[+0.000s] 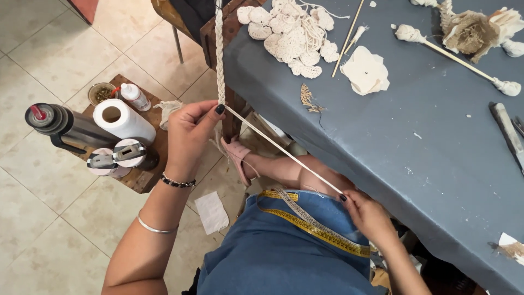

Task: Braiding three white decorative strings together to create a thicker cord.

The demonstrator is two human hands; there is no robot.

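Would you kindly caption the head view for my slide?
Left hand pinches a braided cord while right hand pulls its strand taut beside a grey table.

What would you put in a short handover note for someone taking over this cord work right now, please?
Left hand: pinches the bottom of the braided cord, which hangs in front of the table edge.
Right hand: pulls loose strands taut down toward the lap.
Tape measure lies on the lap.
Done: braid runs down to the left fingers.
Left: the strands below remain unbraided.
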